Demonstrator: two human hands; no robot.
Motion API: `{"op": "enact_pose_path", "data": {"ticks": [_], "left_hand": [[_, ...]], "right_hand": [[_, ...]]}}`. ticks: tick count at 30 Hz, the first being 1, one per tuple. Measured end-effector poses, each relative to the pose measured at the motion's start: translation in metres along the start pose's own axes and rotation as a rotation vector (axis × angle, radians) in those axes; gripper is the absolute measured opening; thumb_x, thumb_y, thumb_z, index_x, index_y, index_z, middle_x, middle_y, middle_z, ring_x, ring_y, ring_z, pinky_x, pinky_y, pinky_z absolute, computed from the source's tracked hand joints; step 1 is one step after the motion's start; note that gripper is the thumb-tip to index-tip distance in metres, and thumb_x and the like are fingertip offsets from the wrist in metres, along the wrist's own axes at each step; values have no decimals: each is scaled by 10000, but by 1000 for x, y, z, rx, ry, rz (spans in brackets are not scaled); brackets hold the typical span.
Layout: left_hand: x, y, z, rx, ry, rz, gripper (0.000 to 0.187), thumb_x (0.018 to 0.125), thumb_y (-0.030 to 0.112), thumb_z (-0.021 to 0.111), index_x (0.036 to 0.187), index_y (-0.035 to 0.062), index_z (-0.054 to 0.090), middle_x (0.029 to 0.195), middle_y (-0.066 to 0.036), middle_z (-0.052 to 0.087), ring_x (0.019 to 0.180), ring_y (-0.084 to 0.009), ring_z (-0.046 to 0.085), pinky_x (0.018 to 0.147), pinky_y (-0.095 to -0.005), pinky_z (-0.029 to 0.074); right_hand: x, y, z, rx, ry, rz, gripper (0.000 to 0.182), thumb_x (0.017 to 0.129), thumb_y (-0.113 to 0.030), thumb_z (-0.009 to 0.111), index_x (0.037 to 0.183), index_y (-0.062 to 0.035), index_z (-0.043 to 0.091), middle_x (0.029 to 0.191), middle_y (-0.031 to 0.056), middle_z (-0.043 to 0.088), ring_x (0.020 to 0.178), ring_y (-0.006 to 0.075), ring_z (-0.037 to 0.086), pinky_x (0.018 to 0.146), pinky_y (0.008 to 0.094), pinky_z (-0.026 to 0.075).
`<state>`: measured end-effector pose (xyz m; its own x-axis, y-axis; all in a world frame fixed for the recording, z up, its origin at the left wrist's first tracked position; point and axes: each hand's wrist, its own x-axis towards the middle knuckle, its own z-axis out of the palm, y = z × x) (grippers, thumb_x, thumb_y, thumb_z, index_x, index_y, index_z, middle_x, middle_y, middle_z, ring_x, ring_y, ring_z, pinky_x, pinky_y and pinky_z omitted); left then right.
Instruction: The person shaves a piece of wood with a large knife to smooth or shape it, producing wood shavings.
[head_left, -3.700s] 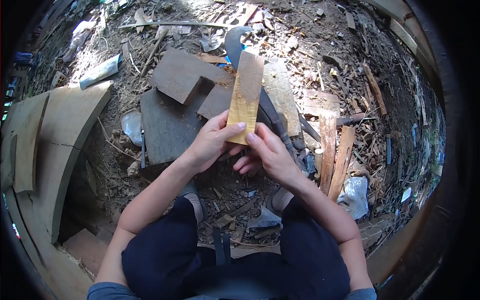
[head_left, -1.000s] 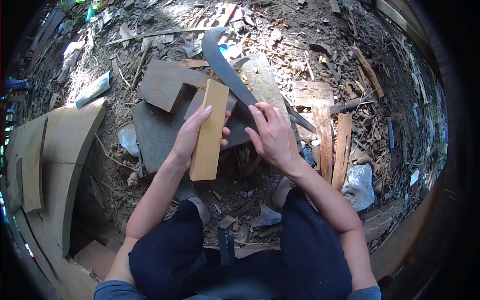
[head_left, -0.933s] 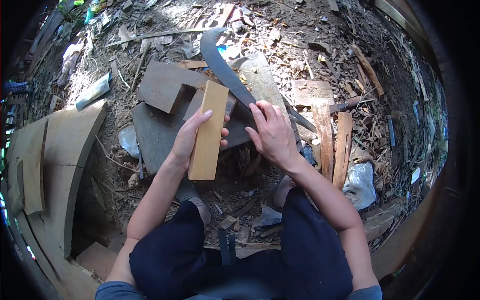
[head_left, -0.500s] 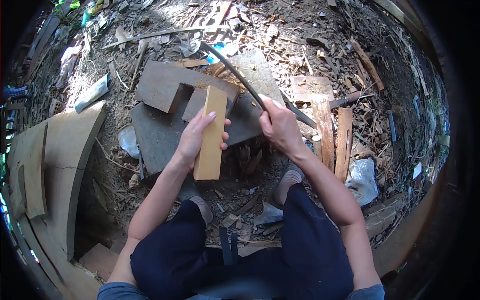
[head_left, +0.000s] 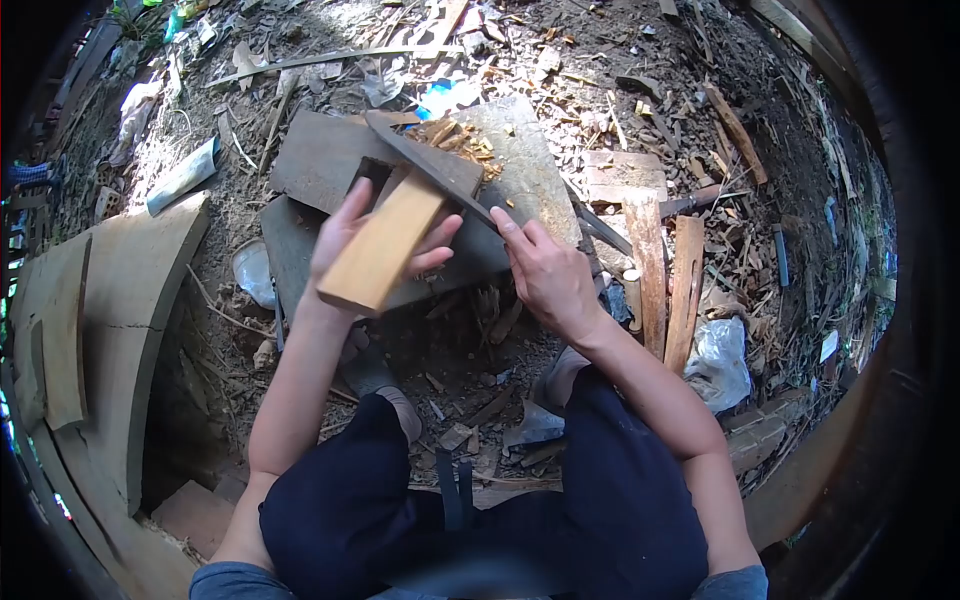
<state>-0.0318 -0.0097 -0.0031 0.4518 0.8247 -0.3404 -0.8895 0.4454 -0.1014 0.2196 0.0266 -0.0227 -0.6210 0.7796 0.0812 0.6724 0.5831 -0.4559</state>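
A pale squared wooden block [head_left: 385, 245] lies aslant across my left hand [head_left: 335, 250], its near end over the wrist. The left thumb stands away on one side of the block and the fingers spread out from beneath the other. My right hand [head_left: 552, 280] is closed round the grip of a long, dark, curved machete [head_left: 425, 163], index finger stretched along it. The machete's blade crosses the block's far end. Behind them, a dark notched wooden block [head_left: 325, 150] rests on a flat grey slab [head_left: 510, 150], with wood chips [head_left: 470, 145] scattered there.
Large curved boards [head_left: 115, 340] lean at the left. On the right are split wood pieces [head_left: 686, 290], another blade with a handle [head_left: 690, 200] and a crumpled clear plastic bag [head_left: 720, 360]. A plastic cup [head_left: 255, 272] lies left of the slab. Debris litters the ground.
The pale block has tipped from near upright to a slant, its near end moving left. My left fingers have loosened and spread. The machete blade has swung down across the block's far end.
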Motion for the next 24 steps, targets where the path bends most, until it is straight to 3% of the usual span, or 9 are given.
{"op": "enact_pose_path", "data": {"ticks": [1, 7, 9, 10, 11, 13, 14, 18, 24], "left_hand": [[-6, 6, 6, -70, 26, 25, 735, 995, 494, 407, 1487, -19, 220, 1503, -301, 238, 1437, -447, 168, 1016, -731, 329], [-42, 12, 25, 95, 10, 220, 850, 963, 547, 449, 1532, 31, 84, 1558, -293, 77, 1439, -501, 49, 1026, -745, 284], [-51, 9, 21, 293, -147, 311, 845, 938, 599, 453, 1535, 80, 157, 1548, -281, 145, 1413, -540, 108, 1030, -740, 291], [-53, 7, 26, 403, -131, 305, 787, 950, 484, 504, 1550, 144, 123, 1537, -271, 188, 1375, -529, 256, 979, -635, 443], [-54, 8, 22, 402, -130, 305, 787, 950, 484, 504, 1550, 144, 123, 1537, -271, 188, 1375, -529, 256, 979, -635, 443], [-53, 10, 25, 791, 133, 314, 807, 937, 284, 552, 1558, 188, 46, 1532, -279, 199, 1295, -430, 446, 858, -443, 579], [-50, 1, 25, 770, 271, 416, 865, 865, 125, 557, 1559, 196, 45, 1502, -271, 273, 1016, -297, 641, 708, -316, 602], [-42, -13, 42, 868, 229, 320, 890, 792, 76, 548, 1555, 157, 96, 1480, -295, 294, 717, -239, 648, 511, -295, 560], [-27, -12, 19, 819, 164, 79, 720, 890, 166, 500, 1526, 88, 172, 1332, -247, 468, 827, -304, 676, 510, -328, 576]], "right_hand": [[-1, 2, 2, -2, -1, 2, 456, 932, -114, 555, 1383, -132, 488, 841, 132, 557, 618, 334, 616, 545, 436, 507], [-3, 4, 5, 18, -73, 95, 493, 944, -153, 558, 1425, -200, 455, 760, 147, 555, 596, 349, 608, 545, 448, 503], [-5, 6, 7, 75, -36, 92, 483, 955, -191, 524, 1429, -249, 449, 690, 159, 578, 567, 374, 616, 530, 482, 514], [-6, 6, 9, 77, -38, 94, 483, 955, -191, 524, 1429, -249, 449, 690, 159, 578, 567, 374, 616, 530, 482, 514], [-7, 7, 9, 98, -50, 108, 497, 958, -204, 525, 1442, -264, 428, 687, 167, 588, 582, 381, 619, 540, 487, 516], [-5, 8, 8, 120, -61, 120, 511, 961, -217, 525, 1455, -278, 407, 683, 176, 598, 597, 387, 622, 551, 492, 518], [-4, 7, 6, 148, -83, 157, 492, 964, -231, 523, 1443, -273, 419, 714, 180, 619, 625, 394, 631, 574, 493, 522], [-4, 8, 3, 318, -62, 232, 424, 973, -262, 513, 1394, -231, 465, 818, 194, 669, 718, 407, 655, 645, 492, 526], [-8, 13, -7, 235, 77, 242, 422, 967, -248, 523, 1384, -201, 478, 808, 173, 653, 681, 393, 643, 614, 479, 514]]}}
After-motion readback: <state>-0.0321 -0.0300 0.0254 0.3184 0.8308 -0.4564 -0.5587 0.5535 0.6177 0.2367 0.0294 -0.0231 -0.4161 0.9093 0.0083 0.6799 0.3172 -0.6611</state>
